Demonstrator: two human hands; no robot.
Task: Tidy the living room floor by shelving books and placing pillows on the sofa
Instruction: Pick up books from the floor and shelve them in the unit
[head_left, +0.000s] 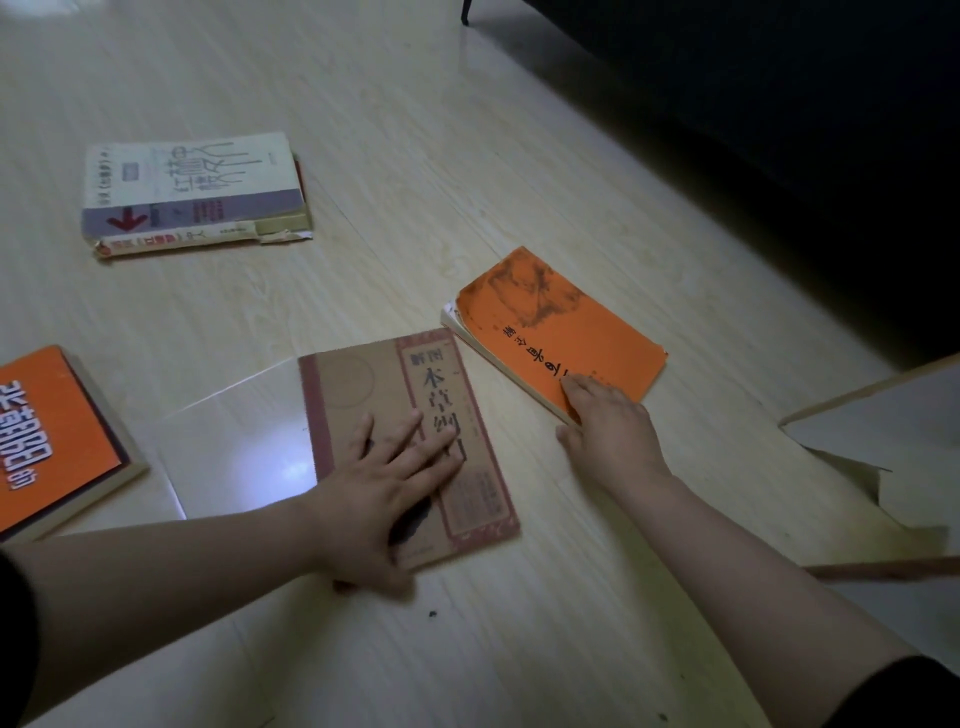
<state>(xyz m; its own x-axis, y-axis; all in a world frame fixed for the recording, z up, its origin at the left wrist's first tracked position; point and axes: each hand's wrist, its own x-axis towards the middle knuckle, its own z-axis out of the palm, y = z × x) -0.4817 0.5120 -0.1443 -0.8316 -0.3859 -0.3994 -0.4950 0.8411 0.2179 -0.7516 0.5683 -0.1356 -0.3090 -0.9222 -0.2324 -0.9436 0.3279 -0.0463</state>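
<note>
Floor (415, 130), left to right: orange hardback (52, 431) at the frame edge; two stacked pale books (192, 182) farther off; brown book (395, 395) under the left hand (384, 483), fingers straight and spread flat; orange paperback (550, 322), its near corner touched by the right hand (608, 426), grip not discernible; dark sofa (779, 104) beyond.

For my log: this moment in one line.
left hand: flat on brown book | right hand: on corner of thin orange book | both on floor

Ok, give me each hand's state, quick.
Left hand: open, pressed flat on the brown book.
Right hand: open, resting on the orange book.
</note>
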